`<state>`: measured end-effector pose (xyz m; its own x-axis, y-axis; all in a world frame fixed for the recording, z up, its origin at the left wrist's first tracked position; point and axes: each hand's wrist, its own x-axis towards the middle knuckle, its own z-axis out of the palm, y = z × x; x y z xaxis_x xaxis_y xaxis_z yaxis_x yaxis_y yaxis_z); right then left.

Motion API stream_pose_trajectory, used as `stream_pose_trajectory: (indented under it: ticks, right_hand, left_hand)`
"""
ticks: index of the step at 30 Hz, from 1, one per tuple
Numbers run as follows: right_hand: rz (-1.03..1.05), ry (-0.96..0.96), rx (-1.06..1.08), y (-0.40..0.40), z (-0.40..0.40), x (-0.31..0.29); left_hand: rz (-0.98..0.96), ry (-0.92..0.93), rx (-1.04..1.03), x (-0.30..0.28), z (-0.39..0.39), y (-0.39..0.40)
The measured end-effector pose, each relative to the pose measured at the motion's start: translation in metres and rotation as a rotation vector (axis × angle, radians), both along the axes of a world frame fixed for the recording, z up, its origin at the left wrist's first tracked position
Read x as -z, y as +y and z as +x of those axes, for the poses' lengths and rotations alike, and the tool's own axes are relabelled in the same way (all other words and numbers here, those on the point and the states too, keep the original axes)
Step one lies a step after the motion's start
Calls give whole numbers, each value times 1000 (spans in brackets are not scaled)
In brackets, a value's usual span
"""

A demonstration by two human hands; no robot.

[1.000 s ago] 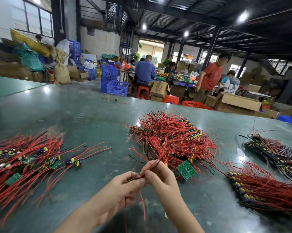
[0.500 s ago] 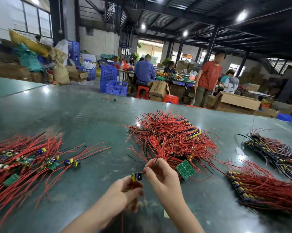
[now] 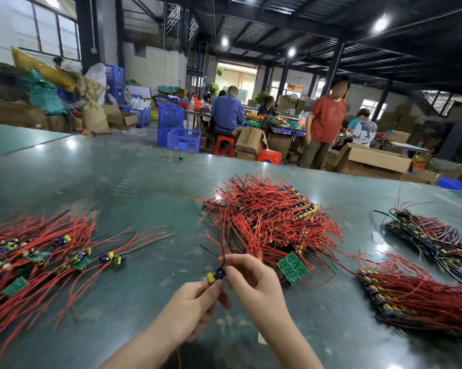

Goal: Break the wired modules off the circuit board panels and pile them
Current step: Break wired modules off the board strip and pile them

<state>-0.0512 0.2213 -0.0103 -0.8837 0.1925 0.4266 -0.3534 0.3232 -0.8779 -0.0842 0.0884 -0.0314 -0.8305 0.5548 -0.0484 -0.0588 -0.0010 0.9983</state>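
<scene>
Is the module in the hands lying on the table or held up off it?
Held up. Both hands, left hand and right hand, pinch the module above the table.

walls: white, windows (image 3: 49, 35) left | roof: dark beams, ceiling lamps (image 3: 380, 23) | floor: blue crates (image 3: 183, 139), cardboard boxes (image 3: 376, 158)

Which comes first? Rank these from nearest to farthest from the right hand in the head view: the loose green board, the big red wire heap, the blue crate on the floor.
From the right hand:
1. Loose green board, on the table just right of the hand.
2. Big red wire heap, on the table straight beyond it.
3. Blue crate, on the floor past the table's far edge.
</scene>
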Motion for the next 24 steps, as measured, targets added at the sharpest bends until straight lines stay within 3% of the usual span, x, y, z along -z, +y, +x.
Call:
stream_pose_trajectory:
  ticks: [3, 9, 14, 24]
  right_hand:
    - [119, 21, 30, -5, 1, 3]
    - [-53, -74, 11, 4, -1, -5]
    - [1, -89, 12, 6, -2, -5]
    - [-89, -107, -25, 5, -1, -3]
  left_hand:
    - [-90, 183, -59, 5, -3, -2]
    - [-143, 309, 19, 10, -6, -5]
    - [-173, 519, -23, 10, -8, -8]
    - [-262, 533, -42, 4, -8, -11]
